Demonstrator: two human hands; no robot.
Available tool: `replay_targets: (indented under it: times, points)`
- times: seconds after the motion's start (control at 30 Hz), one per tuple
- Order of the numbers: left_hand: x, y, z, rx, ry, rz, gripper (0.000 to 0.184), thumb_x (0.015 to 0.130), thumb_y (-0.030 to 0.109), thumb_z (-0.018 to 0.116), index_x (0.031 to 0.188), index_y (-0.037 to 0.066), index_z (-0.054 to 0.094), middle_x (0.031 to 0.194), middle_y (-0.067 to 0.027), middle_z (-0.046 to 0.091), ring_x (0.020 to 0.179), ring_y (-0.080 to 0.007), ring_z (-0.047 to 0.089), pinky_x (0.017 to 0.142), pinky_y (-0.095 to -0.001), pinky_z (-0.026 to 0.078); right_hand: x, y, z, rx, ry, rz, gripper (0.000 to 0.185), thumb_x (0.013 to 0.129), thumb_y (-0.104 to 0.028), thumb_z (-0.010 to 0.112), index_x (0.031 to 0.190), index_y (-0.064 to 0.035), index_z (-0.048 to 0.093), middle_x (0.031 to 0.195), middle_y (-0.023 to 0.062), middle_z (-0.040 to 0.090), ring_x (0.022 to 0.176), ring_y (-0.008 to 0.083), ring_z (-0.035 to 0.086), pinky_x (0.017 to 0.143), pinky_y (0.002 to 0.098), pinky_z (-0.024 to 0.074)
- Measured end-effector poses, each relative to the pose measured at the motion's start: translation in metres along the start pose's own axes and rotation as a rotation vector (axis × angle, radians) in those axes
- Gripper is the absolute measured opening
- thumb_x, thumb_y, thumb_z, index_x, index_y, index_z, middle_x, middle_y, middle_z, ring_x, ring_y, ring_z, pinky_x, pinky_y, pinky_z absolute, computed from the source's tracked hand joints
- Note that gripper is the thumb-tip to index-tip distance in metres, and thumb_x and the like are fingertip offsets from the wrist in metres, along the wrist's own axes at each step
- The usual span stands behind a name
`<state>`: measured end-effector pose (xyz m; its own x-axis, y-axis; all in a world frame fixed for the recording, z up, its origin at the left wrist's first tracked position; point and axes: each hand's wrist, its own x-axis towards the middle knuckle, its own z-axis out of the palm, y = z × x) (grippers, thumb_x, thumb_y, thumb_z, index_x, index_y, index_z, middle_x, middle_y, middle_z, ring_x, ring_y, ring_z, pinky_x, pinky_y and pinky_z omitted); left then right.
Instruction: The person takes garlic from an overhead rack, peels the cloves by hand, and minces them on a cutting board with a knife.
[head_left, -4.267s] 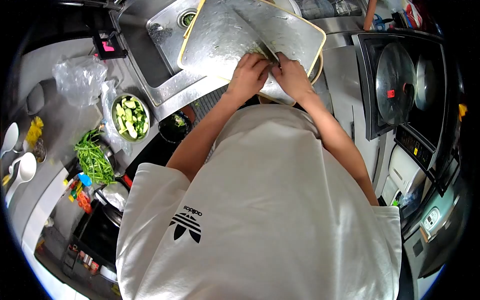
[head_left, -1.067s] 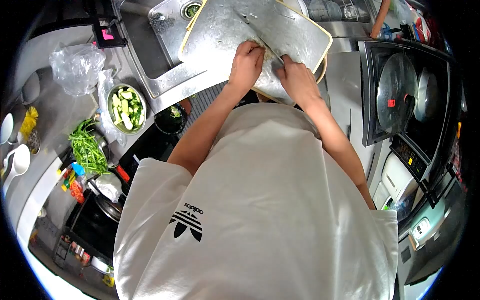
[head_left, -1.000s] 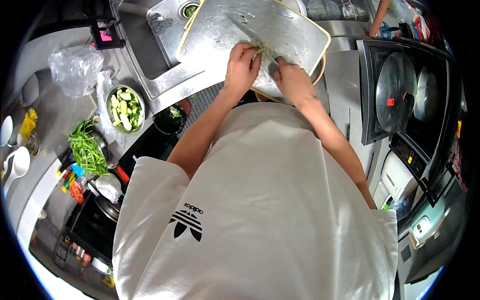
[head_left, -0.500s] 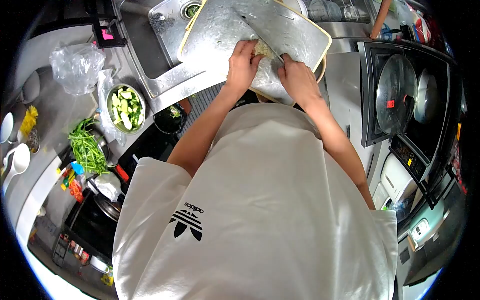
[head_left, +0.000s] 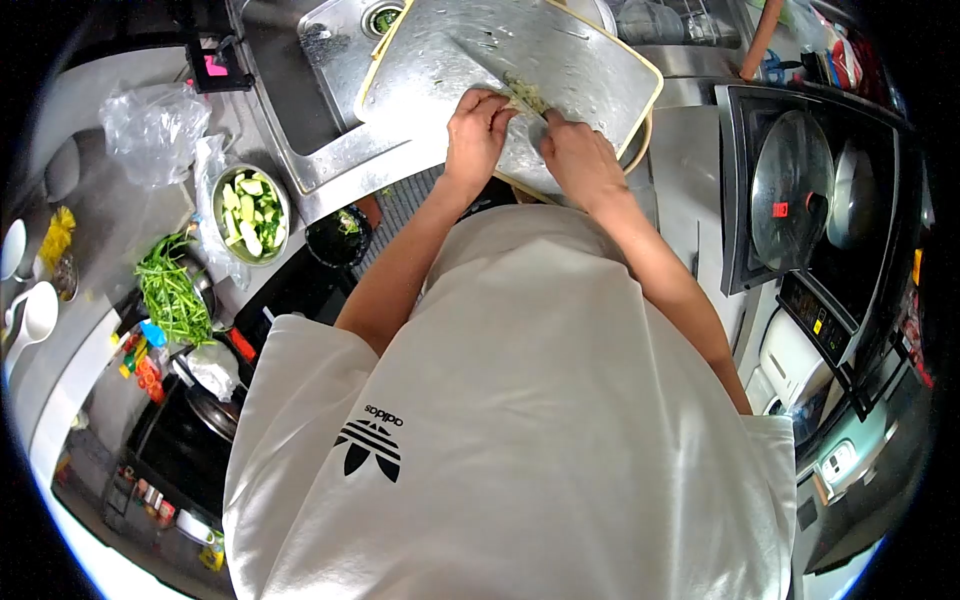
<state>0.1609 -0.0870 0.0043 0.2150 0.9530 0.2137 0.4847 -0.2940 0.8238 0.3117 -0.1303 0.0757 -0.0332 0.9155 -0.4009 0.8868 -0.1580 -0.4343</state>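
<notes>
A metal cutting board [head_left: 600, 75] with a yellowish rim lies over the sink edge. My right hand [head_left: 585, 165] is closed round the handle end of a knife [head_left: 484, 66], whose blade points up and left across the board. Finely chopped pale food [head_left: 525, 92] lies beside the blade; its kind is too small to tell. My left hand [head_left: 475, 138] rests at the near side of the blade with fingers curled and pressed together. What is under those fingertips is hidden.
Left of the board is the sink [head_left: 300, 130]. A bowl of cut green pieces [head_left: 250, 215], long green vegetables [head_left: 172, 290] and a clear plastic bag [head_left: 155, 135] are on the left counter. A glass lid [head_left: 790, 190] stands at the right.
Both hands and the knife have shifted slightly left. More of the chopped pale food shows on the far side of the blade.
</notes>
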Motion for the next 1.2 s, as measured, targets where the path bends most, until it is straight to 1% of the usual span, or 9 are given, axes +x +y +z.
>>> replay_targets:
  times: [0.27, 0.37, 0.6, 0.67, 0.77, 0.9, 1.0, 1.07, 1.2]
  points:
    - [-0.005, -0.003, -0.005, 0.025, -0.034, -0.072, 0.008, 0.077, 0.0, 0.069, 0.085, -0.001, 0.07, 0.088, -0.0146, 0.064, 0.076, -0.0316, 0.064, 0.069, -0.0383, 0.052, -0.001, -0.008, -0.002, -0.028, -0.053, -0.004, 0.027, 0.09, -0.017, 0.048, 0.111, -0.001, 0.056, 0.084, 0.0258, 0.066, 0.081, 0.0426, 0.066, 0.077, 0.051, 0.0511]
    - [-0.006, 0.001, -0.004, 0.037, 0.012, -0.031, 0.008, 0.078, 0.0, 0.068, 0.085, -0.001, 0.07, 0.087, -0.0148, 0.064, 0.075, -0.0315, 0.064, 0.069, -0.0378, 0.053, -0.003, -0.007, 0.004, -0.067, -0.063, -0.038, 0.027, 0.09, -0.017, 0.048, 0.11, -0.0011, 0.056, 0.085, 0.0253, 0.067, 0.082, 0.0422, 0.066, 0.077, 0.0506, 0.0513]
    - [-0.01, 0.007, -0.01, 0.043, -0.043, -0.11, 0.01, 0.078, 0.0, 0.067, 0.087, -0.001, 0.07, 0.09, -0.0149, 0.063, 0.078, -0.0317, 0.064, 0.07, -0.0379, 0.053, -0.004, -0.005, -0.001, 0.002, -0.024, -0.018, 0.025, 0.088, -0.013, 0.049, 0.108, -0.0001, 0.057, 0.085, 0.0254, 0.067, 0.081, 0.0425, 0.066, 0.076, 0.0502, 0.052]
    - [-0.011, 0.009, -0.007, 0.043, -0.052, -0.111, 0.01, 0.078, 0.0, 0.067, 0.088, -0.001, 0.07, 0.091, -0.0151, 0.063, 0.078, -0.032, 0.064, 0.07, -0.0381, 0.053, -0.004, -0.002, -0.003, -0.017, -0.039, 0.051, 0.027, 0.087, -0.013, 0.052, 0.111, 0.0007, 0.054, 0.083, 0.0261, 0.066, 0.08, 0.0444, 0.063, 0.076, 0.0535, 0.0491]
    - [-0.007, 0.005, 0.005, 0.009, -0.028, 0.01, 0.014, 0.08, 0.0, 0.065, 0.093, -0.002, 0.069, 0.093, -0.0178, 0.064, 0.08, -0.0333, 0.065, 0.072, -0.0374, 0.053, -0.001, 0.004, -0.002, -0.005, -0.027, 0.029, 0.024, 0.088, -0.013, 0.051, 0.107, -0.0004, 0.058, 0.084, 0.0264, 0.066, 0.082, 0.0434, 0.065, 0.076, 0.0508, 0.052]
    - [0.0, 0.01, 0.003, -0.001, -0.059, 0.022, 0.015, 0.08, -0.001, 0.064, 0.094, -0.002, 0.069, 0.095, -0.0181, 0.063, 0.081, -0.0343, 0.064, 0.073, -0.0377, 0.053, -0.002, 0.004, -0.016, -0.021, -0.03, 0.041, 0.025, 0.088, -0.014, 0.052, 0.107, -0.0007, 0.057, 0.084, 0.0264, 0.066, 0.083, 0.0438, 0.065, 0.077, 0.051, 0.0517]
    - [0.006, 0.013, 0.004, -0.017, -0.044, -0.085, 0.017, 0.08, 0.0, 0.065, 0.096, -0.003, 0.068, 0.098, -0.0182, 0.063, 0.085, -0.0347, 0.064, 0.076, -0.0381, 0.052, -0.001, 0.006, -0.019, 0.024, -0.002, 0.109, 0.025, 0.088, -0.015, 0.052, 0.107, -0.0003, 0.057, 0.085, 0.0262, 0.066, 0.083, 0.0444, 0.065, 0.078, 0.0517, 0.051]
    - [0.009, 0.006, 0.009, 0.058, -0.041, 0.036, 0.017, 0.08, 0.0, 0.065, 0.097, -0.003, 0.068, 0.101, -0.0182, 0.063, 0.089, -0.0342, 0.064, 0.079, -0.0382, 0.052, 0.002, 0.012, -0.012, 0.011, 0.007, 0.087, 0.024, 0.088, -0.015, 0.052, 0.106, -0.0001, 0.056, 0.085, 0.0265, 0.066, 0.084, 0.0449, 0.065, 0.079, 0.0528, 0.0502]
    - [0.013, 0.004, 0.01, 0.04, -0.075, 0.04, 0.019, 0.079, -0.003, 0.064, 0.097, -0.002, 0.068, 0.097, -0.0183, 0.062, 0.09, -0.0349, 0.061, 0.082, -0.0398, 0.051, 0.002, 0.011, -0.018, 0.004, -0.006, 0.108, 0.024, 0.088, -0.015, 0.052, 0.106, -0.0001, 0.056, 0.085, 0.0263, 0.066, 0.085, 0.0448, 0.064, 0.079, 0.0531, 0.05]
